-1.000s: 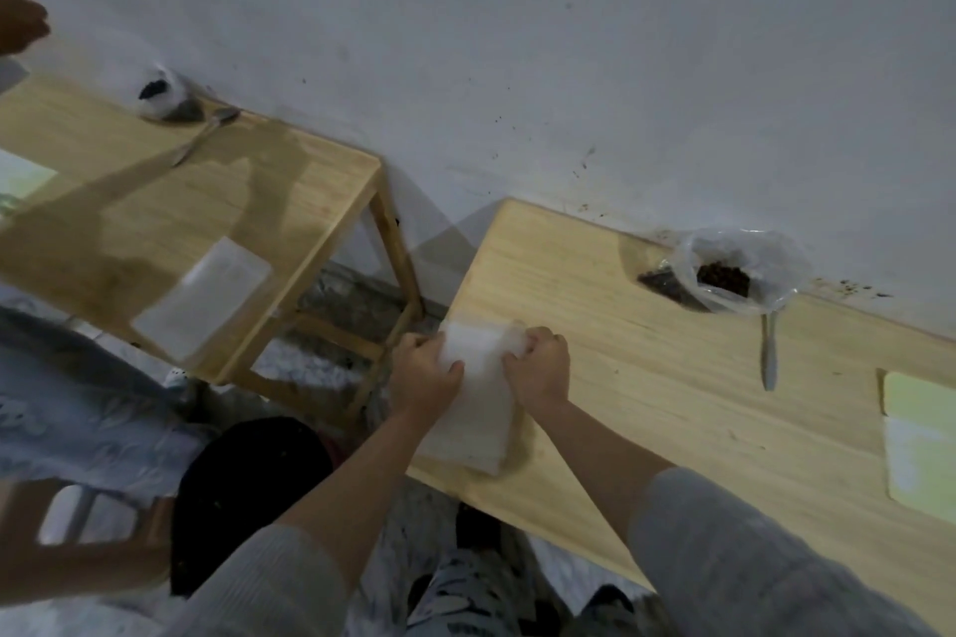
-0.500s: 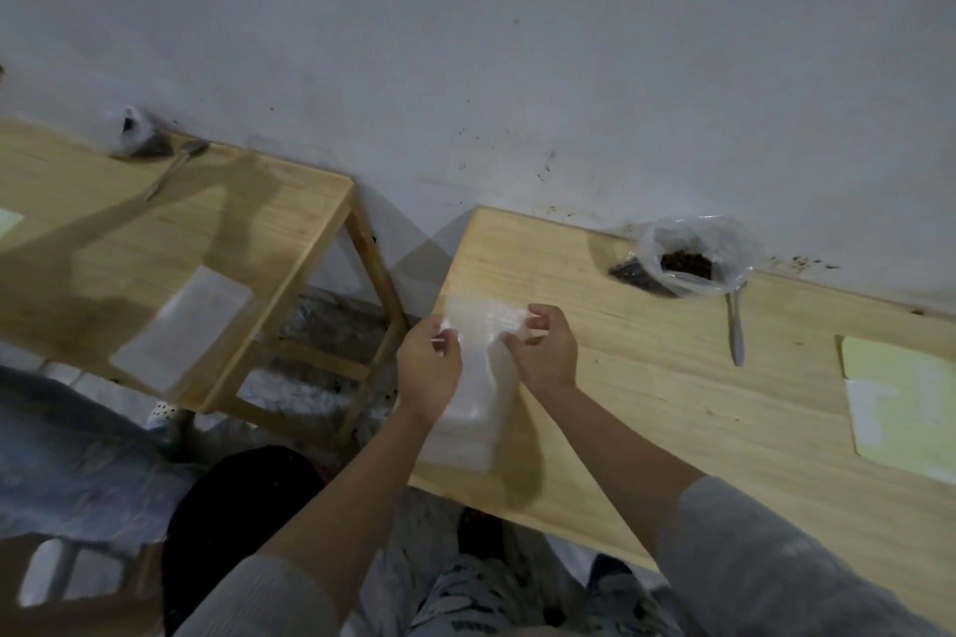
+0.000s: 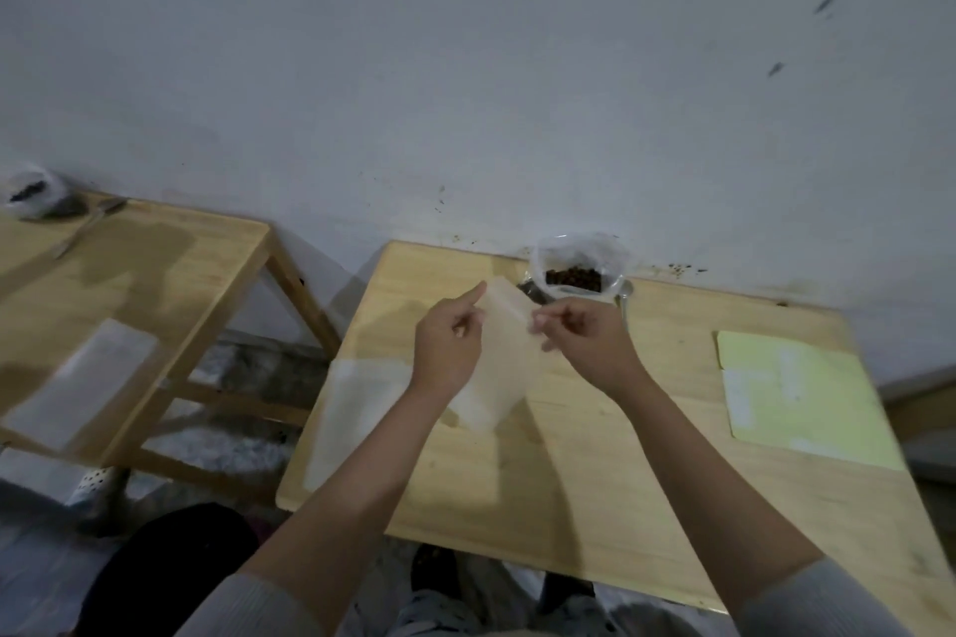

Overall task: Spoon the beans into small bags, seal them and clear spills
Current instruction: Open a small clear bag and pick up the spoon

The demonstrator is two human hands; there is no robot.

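Both hands, left (image 3: 449,344) and right (image 3: 584,339), pinch an empty bag (image 3: 499,367) by its top corners above the tabletop (image 3: 595,471) left-center; looks light, limp, slippery film, so hold at the mouth edges.

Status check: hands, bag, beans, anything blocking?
Left hand and right hand pinch one empty small bag. Beans untouched by wall. Nothing blocking.

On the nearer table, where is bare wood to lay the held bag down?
Free: the near middle of the table, between the stack of bags at the left edge and the yellow-green sheet. Crowded: the far edge, where the bag of beans and spoon sit behind both hands.
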